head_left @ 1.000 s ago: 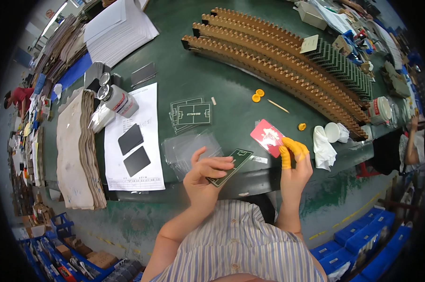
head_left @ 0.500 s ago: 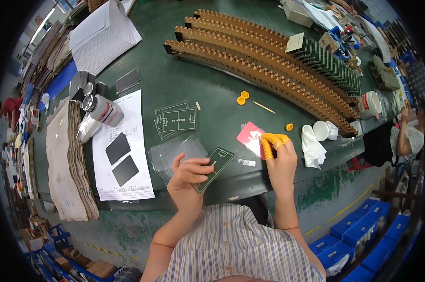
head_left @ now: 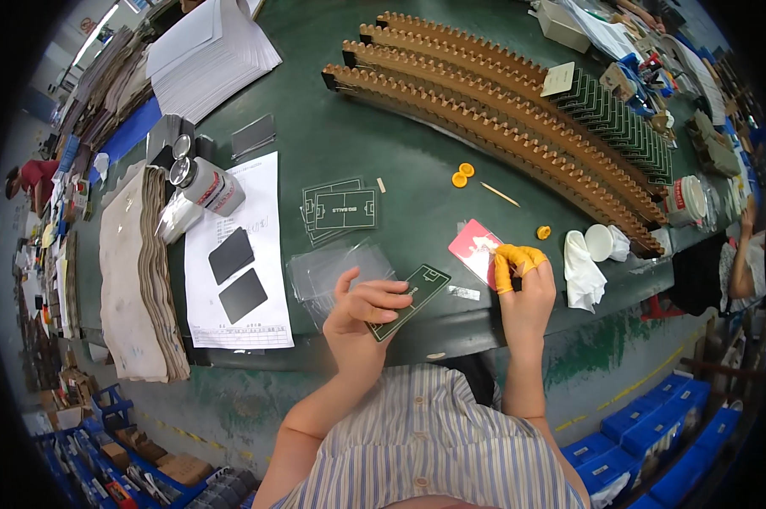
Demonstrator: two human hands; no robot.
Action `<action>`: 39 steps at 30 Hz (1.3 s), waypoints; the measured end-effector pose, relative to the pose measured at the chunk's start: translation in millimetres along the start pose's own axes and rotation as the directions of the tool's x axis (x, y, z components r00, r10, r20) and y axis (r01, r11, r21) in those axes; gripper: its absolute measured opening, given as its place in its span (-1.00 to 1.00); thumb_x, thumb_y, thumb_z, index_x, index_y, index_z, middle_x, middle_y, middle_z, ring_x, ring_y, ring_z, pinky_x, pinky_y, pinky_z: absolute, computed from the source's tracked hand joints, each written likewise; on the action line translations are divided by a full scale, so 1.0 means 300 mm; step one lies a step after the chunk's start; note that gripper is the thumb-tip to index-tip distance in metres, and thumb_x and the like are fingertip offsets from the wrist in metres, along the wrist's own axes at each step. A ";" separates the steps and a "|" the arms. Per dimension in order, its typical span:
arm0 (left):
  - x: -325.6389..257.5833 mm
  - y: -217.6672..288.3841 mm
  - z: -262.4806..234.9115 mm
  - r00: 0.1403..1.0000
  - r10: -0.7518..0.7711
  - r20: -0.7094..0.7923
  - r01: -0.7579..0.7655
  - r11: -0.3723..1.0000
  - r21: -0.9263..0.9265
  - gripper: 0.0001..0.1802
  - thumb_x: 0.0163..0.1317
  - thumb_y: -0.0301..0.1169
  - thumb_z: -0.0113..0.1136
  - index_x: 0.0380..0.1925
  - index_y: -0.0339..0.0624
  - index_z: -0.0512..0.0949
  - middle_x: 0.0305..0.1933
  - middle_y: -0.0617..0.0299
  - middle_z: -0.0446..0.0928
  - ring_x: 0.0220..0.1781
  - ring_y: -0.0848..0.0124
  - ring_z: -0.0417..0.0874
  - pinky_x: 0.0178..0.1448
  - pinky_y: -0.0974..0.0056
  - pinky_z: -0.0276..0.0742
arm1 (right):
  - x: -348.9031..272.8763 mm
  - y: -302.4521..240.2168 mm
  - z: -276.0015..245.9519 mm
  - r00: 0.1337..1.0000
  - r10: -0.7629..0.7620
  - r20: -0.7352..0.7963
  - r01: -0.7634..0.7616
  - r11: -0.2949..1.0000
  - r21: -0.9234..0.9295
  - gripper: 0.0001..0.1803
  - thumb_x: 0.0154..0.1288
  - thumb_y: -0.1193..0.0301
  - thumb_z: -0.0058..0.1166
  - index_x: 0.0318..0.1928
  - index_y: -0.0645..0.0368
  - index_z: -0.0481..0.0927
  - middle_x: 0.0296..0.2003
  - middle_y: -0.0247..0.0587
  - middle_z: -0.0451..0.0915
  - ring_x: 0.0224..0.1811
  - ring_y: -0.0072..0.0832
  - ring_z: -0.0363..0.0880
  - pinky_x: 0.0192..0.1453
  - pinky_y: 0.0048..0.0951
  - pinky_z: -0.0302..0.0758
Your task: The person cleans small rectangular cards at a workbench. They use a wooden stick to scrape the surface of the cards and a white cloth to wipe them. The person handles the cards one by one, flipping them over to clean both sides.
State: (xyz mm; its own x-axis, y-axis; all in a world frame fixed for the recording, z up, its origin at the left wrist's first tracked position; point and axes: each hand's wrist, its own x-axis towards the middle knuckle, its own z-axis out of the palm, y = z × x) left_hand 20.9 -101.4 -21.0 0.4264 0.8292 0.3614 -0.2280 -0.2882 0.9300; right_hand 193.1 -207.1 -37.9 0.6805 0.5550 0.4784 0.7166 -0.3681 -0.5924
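Note:
My left hand [head_left: 364, 314] grips a dark green card [head_left: 421, 293] with white pitch-like lines, tilted over the table's front edge. Yellow finger cots cover the fingertips of my right hand [head_left: 523, 284]. Those fingers are pinched together at the right edge of a red card [head_left: 472, 243] with a white patch; what they pinch, if anything, is hidden. A small whitish strip [head_left: 463, 293] lies just below the red card. Left of my left hand are clear plastic sheets [head_left: 328, 276]. Beyond them sit several green cards [head_left: 346, 209] like the held one, partly overlapping.
Long notched wooden racks [head_left: 484, 110] cross the far side, with green cards [head_left: 620, 119] standing in them. Yellow finger cots [head_left: 460, 175] and a wooden stick [head_left: 501, 194] lie nearer. White cloth [head_left: 583, 271], a bottle [head_left: 217, 188], dark cards [head_left: 243, 295] on paper and cardboard [head_left: 128, 271] flank my hands.
The whole view has shifted, so the table things appear farther right and slightly higher. Both hands keep nearly the same places relative to the cards, the left still holding the green card.

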 end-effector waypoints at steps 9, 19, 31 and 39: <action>-0.008 -0.003 0.012 0.998 -0.065 -0.010 0.064 0.997 -0.048 -0.60 -0.23 -0.74 0.39 -0.59 -0.02 0.38 -0.45 0.26 0.62 -0.16 0.27 0.67 0.40 0.01 -0.03 | -0.099 -0.130 -0.054 0.990 -0.038 -0.133 0.081 0.938 0.338 -0.78 -0.04 0.60 0.30 -0.31 0.20 0.60 -0.35 -0.22 0.51 -0.41 -0.31 0.47 -0.33 -0.41 0.41; -0.017 0.021 0.018 0.996 -0.093 -0.004 0.093 0.993 -0.068 -0.59 -0.24 -0.75 0.38 -0.60 -0.02 0.37 -0.44 0.26 0.62 -0.16 0.28 0.67 0.41 0.01 -0.05 | -0.119 -0.172 -0.064 0.982 -0.167 -0.091 0.189 0.895 0.404 -0.73 -0.06 0.55 0.34 -0.27 0.16 0.61 -0.31 -0.27 0.52 -0.39 -0.33 0.46 -0.34 -0.42 0.37; -0.024 0.023 0.011 0.995 -0.098 -0.001 0.098 0.992 -0.083 -0.59 -0.24 -0.75 0.39 -0.60 -0.03 0.37 -0.44 0.26 0.62 -0.16 0.26 0.68 0.41 0.01 -0.06 | -0.120 -0.179 -0.055 0.968 -0.232 -0.098 0.252 0.890 0.381 -0.70 -0.08 0.55 0.36 -0.26 0.16 0.59 -0.29 -0.27 0.50 -0.39 -0.31 0.47 -0.35 -0.39 0.36; -0.030 0.021 0.005 0.995 -0.105 -0.006 0.104 0.991 -0.086 -0.59 -0.24 -0.75 0.38 -0.59 -0.03 0.38 -0.44 0.26 0.62 -0.16 0.26 0.68 0.41 0.00 -0.07 | -0.122 -0.186 -0.052 0.967 -0.239 -0.088 0.255 0.892 0.373 -0.69 -0.09 0.54 0.36 -0.26 0.16 0.59 -0.30 -0.26 0.50 -0.39 -0.30 0.47 -0.35 -0.38 0.36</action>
State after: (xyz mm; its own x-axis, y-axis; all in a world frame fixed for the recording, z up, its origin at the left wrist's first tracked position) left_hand 16.9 -111.4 -18.4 0.4425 0.8577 0.2618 -0.2569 -0.1585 0.9534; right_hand 130.5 -218.5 -12.4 0.5002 0.5589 0.6614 0.7558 0.0909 -0.6484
